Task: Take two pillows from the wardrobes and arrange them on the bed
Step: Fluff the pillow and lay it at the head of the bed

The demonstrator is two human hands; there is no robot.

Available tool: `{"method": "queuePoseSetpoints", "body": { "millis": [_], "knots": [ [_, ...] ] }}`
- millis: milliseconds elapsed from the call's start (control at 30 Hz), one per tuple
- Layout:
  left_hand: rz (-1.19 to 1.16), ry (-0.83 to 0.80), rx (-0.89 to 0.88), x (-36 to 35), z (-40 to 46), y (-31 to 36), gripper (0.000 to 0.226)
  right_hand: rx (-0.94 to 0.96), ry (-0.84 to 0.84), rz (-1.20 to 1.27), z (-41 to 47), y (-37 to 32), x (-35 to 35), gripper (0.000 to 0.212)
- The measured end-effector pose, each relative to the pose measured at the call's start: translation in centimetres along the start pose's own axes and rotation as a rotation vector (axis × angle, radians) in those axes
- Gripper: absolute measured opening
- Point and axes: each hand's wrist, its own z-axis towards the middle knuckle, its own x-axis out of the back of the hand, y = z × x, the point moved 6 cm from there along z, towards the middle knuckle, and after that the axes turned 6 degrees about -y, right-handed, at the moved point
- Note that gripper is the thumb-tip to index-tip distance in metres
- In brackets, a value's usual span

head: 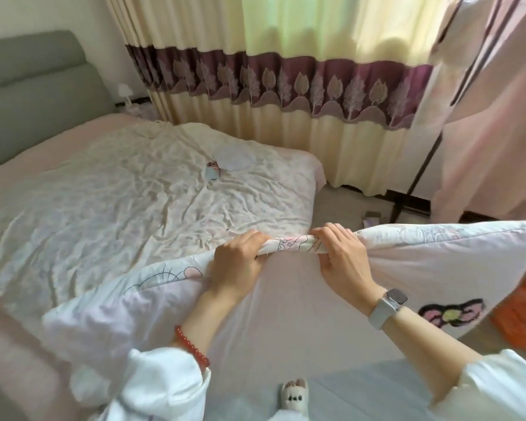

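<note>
Item: one pillow, pink with cartoon print, held in the air at the near edge of the bed. Left hand and right hand both closed, bunching its far top edge, close together. Placement not yet done. No second pillow visible on the bed; judged outstanding. Bed covered by rumpled quilt; headboard far left.

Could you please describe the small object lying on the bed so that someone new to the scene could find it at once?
Start at the bed with the grey headboard, covered by a wrinkled cream quilt. Toward the quilt's far side, near the curtains, lies a small flat blue-and-pink object. It is the only coloured item on the pale quilt.
</note>
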Motion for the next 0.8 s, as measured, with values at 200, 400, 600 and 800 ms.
{"method": "queuePoseSetpoints", "body": {
  "millis": [200,400,600,800],
  "knots": [
    [-0.073,-0.093,-0.177,-10.2,16.5,3.4,0.034,-0.161,-0.017,-0.026,6.8,15.4,2.2,0.037],
    [-0.079,-0.147,-0.298,-18.4,31.3,6.8,0.035,-0.262,-0.011,0.005,13.5,29.3,3.6,0.029],
    [-0.076,-0.115,-0.224,-26.2,43.2,6.1,0.035,-0.176,-0.028,0.017,21.7,40.8,2.6,0.026],
    [-0.064,-0.091,-0.106,-30.0,53.9,3.0,0.037,-0.161,-0.070,0.059,32.3,49.1,0.2,0.025]
  ]
}}
